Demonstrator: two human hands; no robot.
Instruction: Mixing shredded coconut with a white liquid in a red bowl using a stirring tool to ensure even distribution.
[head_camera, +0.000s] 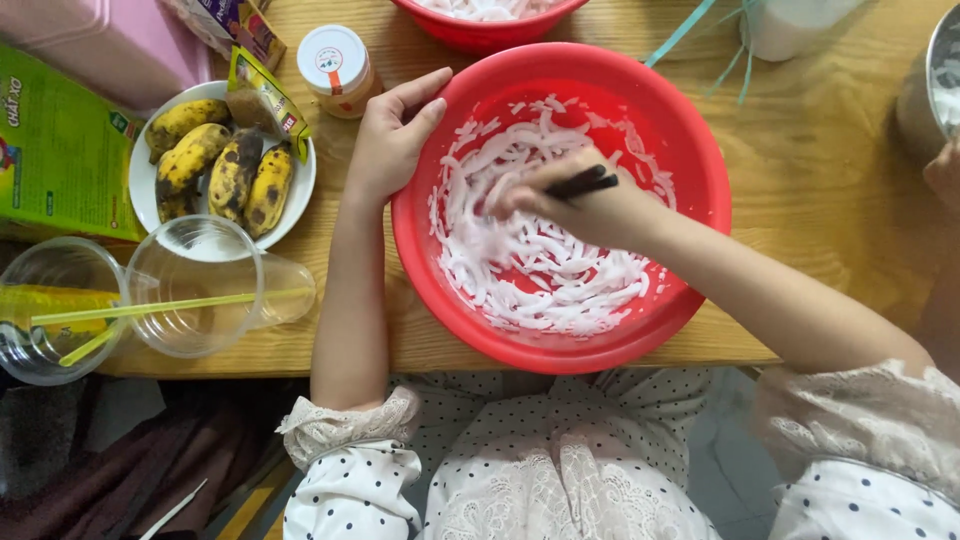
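A home kitchen table is showing here: a wooden tabletop (800, 170) is carrying a plate of spotted bananas (215, 170), plastic cups (195, 290) and snack packets (60, 140)

A round red basin (690, 160) sits upright on the wooden counter (820, 180), holding white strips (540, 270) stirred by dark chopsticks (585, 183).
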